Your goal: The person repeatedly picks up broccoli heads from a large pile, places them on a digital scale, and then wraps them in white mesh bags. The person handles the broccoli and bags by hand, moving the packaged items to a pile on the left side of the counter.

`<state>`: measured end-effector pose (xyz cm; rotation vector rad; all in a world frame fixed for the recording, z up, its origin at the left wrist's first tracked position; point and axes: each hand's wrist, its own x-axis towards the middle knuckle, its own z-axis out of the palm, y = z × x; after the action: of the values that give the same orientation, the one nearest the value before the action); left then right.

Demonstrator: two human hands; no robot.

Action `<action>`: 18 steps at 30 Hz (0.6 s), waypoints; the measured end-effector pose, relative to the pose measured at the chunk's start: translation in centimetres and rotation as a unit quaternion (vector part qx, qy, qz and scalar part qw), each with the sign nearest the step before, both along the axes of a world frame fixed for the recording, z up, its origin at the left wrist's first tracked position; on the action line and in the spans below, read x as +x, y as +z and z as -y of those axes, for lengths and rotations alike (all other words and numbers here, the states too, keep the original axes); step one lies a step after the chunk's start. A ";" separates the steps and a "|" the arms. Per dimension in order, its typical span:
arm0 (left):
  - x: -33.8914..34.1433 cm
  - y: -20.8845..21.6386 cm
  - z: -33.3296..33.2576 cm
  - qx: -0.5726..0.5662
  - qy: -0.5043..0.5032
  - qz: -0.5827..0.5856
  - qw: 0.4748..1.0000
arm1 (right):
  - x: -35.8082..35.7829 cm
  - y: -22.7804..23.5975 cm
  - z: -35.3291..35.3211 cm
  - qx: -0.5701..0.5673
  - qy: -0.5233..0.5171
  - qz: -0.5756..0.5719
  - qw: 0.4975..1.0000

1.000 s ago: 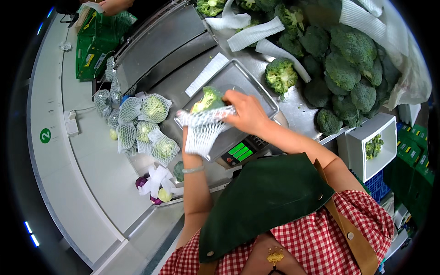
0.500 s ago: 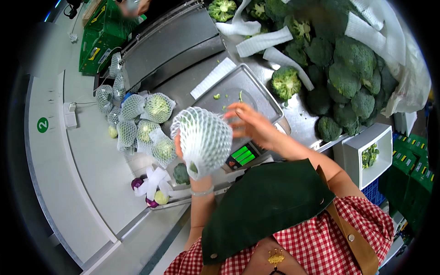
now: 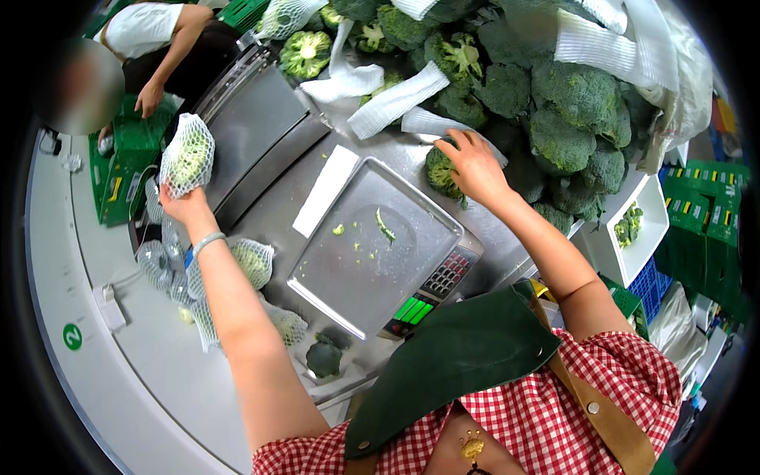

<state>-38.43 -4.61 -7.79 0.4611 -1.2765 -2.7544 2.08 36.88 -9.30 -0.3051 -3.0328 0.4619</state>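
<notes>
My left hand (image 3: pixel 188 207) is stretched out to the far left, closed on a broccoli head in a white foam net (image 3: pixel 188 158), which it holds up near the steel machine. On the right, my right hand (image 3: pixel 477 170) has its fingers curled over a bare broccoli head (image 3: pixel 442 172) at the edge of the pile. Between my arms lies the weighing scale (image 3: pixel 348 313), its steel tray holding only small green scraps. A flattened white foam net sleeve (image 3: pixel 325 191) rests along the tray's left side.
A broccoli pile (image 3: pixel 562 134) with loose net sleeves fills the back right. Several netted heads (image 3: pixel 253 261) lie under my left forearm, near a dark green head (image 3: pixel 323 359). A co-worker's hand (image 3: pixel 149 99) is over a green crate (image 3: pixel 131 170). A white bin (image 3: pixel 645 245) stands right.
My left hand has carried the netted head from over the scale to the far left. My right hand has left it and reached the broccoli at the pile. A co-worker has come into view.
</notes>
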 end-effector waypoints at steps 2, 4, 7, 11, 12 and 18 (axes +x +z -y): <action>-3.1 -2.9 4.3 0.019 0.046 0.012 0.999 | -0.6 -1.5 -1.4 -0.050 0.034 0.026 0.998; -4.1 -3.7 7.8 -0.064 0.009 -0.014 0.998 | -2.0 -2.2 -2.4 -0.107 0.032 0.078 0.991; 2.2 -0.3 -2.8 -0.446 0.265 0.032 0.854 | -2.0 -3.7 -5.7 -0.153 0.010 0.145 0.977; 16.2 4.9 -13.1 -0.330 -0.142 -0.055 0.932 | -2.8 -3.8 -6.1 -0.145 -0.037 0.142 0.978; 19.7 6.0 -15.0 -0.387 -0.287 -0.050 0.875 | -2.6 -3.0 -6.2 -0.145 -0.058 0.111 0.981; 34.3 6.1 -19.9 -0.262 -0.490 -0.043 0.830 | -1.1 6.9 -3.6 -0.257 -0.116 0.025 0.959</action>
<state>-4.16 15.27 -1.64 -0.5236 -2.6915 -2.7205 0.97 40.43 -2.42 -0.6931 -2.8161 1.2318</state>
